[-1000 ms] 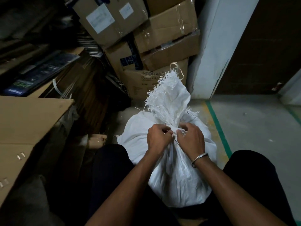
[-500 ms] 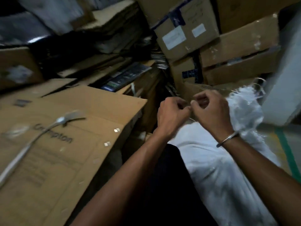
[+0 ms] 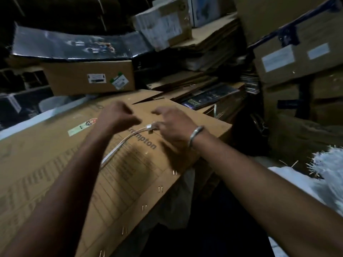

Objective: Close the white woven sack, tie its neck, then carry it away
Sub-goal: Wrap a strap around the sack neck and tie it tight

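Note:
The white woven sack (image 3: 313, 184) is at the right edge, only its frayed top and part of its body showing. Neither hand touches it. Both hands are over a large flat cardboard box (image 3: 55, 164) to the left of the sack. A pale plastic strap (image 3: 118, 147) lies curved on that box. My right hand (image 3: 174, 125), with a metal bangle at the wrist, pinches the strap's upper end. My left hand (image 3: 117, 115) hovers beside it with curled fingers, blurred, and seems to hold nothing.
Stacked cardboard boxes (image 3: 297, 58) rise at the right and back. A labelled carton (image 3: 89, 76) and flattened cardboard sheets (image 3: 204, 43) lie behind the flat box. Dark glossy packaging (image 3: 74, 45) is at upper left. My dark trousers (image 3: 213, 219) fill the bottom middle.
My view swung left, away from the sack. Both hands left the sack's neck and moved over the flat box, where my right hand took hold of the strap's end.

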Demonstrator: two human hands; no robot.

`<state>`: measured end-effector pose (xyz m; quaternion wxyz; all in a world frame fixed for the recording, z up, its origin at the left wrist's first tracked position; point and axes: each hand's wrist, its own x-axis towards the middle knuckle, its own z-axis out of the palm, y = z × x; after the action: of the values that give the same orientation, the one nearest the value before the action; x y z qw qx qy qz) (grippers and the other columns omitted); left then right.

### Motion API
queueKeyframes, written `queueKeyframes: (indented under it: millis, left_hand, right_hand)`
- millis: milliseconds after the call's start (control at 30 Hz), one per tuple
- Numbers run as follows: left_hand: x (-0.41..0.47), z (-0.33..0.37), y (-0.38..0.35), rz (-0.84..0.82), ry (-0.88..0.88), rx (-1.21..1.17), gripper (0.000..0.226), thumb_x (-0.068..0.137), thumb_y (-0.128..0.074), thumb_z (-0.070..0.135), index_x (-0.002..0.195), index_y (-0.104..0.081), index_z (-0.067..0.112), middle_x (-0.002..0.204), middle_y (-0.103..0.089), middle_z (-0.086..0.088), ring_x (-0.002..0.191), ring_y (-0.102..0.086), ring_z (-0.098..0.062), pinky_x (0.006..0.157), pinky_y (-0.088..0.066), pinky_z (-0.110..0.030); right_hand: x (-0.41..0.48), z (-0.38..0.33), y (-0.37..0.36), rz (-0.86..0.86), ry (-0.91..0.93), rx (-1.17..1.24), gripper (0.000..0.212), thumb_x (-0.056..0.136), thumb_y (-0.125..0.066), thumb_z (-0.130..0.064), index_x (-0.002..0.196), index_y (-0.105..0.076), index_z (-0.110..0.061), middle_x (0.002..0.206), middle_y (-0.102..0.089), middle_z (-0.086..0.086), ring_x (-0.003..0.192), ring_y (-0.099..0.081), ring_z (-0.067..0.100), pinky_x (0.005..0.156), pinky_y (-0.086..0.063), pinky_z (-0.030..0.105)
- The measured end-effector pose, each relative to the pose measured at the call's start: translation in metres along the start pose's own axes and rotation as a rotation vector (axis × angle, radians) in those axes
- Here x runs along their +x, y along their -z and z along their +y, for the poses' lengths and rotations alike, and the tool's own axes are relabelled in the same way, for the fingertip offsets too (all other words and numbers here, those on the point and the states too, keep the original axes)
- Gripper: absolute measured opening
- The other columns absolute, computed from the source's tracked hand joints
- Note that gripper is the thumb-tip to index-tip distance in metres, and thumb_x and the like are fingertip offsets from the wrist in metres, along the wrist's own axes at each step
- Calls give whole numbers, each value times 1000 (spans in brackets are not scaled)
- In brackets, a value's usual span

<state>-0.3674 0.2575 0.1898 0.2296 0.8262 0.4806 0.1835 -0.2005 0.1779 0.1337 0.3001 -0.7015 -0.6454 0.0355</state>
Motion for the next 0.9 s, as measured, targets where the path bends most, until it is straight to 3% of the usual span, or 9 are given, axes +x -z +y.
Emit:
queueKeyframes:
  millis: [133,233,367,467,567,633,733,800,900]
  left_hand:
    - [-1,-59,11,-280,209,387,34,78,-86,35,61,-67,14,57,-65,-1,50,-55,-13,51,-39,-23]
    - [-2,-71,2,-393,266,462,30,84,-82,21,62,-69,7,50,-61,-4,45,-53,-16,46,-41,-22]
    - [10,-48,-21,-240,103,376,18,88,-78,17,73,-77,8,60,-73,-7,62,-70,-26,64,-56,-33]
    - [10,6,-56,-200,-47,99,11,93,-72,15,94,-76,4,71,-75,-15,73,-72,-34,80,-60,-50]
    - [7,76,-101,-228,-202,-82,27,95,-67,4,121,-67,2,85,-71,-18,72,-64,-33,72,-53,-39]
    - [1,123,-134,-190,-348,-47,25,93,-67,4,118,-68,6,97,-69,-19,84,-64,-34,74,-49,-39]
    - [-26,184,-198,174,-587,-35,44,82,-70,11,124,-59,7,123,-56,-24,114,-52,-41,96,-44,-47]
    - [-64,217,-250,283,-646,-289,50,76,-71,19,123,-54,9,120,-55,-18,114,-52,-36,98,-45,-47]
    - [-129,250,-354,-227,-537,-456,65,64,-89,47,112,-57,16,103,-61,0,97,-62,-21,86,-52,-36]
  right_hand:
    - [20,-6,-51,-186,-9,-277,49,95,-58,-35,142,-47,-32,143,-50,0,132,-43,25,110,-35,57]
    - [15,-8,-63,-10,-39,-323,29,96,-53,-26,125,-54,-30,122,-58,3,114,-53,27,91,-47,49]
    - [-11,17,-31,140,-55,-219,35,90,-61,-23,124,-54,-25,115,-57,5,95,-61,28,71,-47,36]
    - [-38,66,28,252,-270,-184,45,86,-60,-23,130,-57,-30,125,-57,6,105,-63,32,87,-52,40]
    - [-78,126,106,360,-441,-229,37,82,-60,-20,117,-72,-25,120,-69,7,113,-64,28,98,-50,33]
    - [-116,164,161,473,-559,-235,35,82,-60,-16,113,-75,-20,117,-74,7,114,-65,28,96,-49,30]
    - [-185,219,241,645,-737,-233,33,82,-61,-14,112,-77,-17,112,-76,9,110,-68,28,93,-53,34]
    - [-233,253,285,778,-851,-233,34,83,-62,-16,115,-76,-15,114,-75,10,112,-68,27,95,-53,36]
    - [-295,297,322,954,-982,-256,34,80,-64,-18,112,-77,-15,112,-76,10,110,-69,24,94,-53,30]
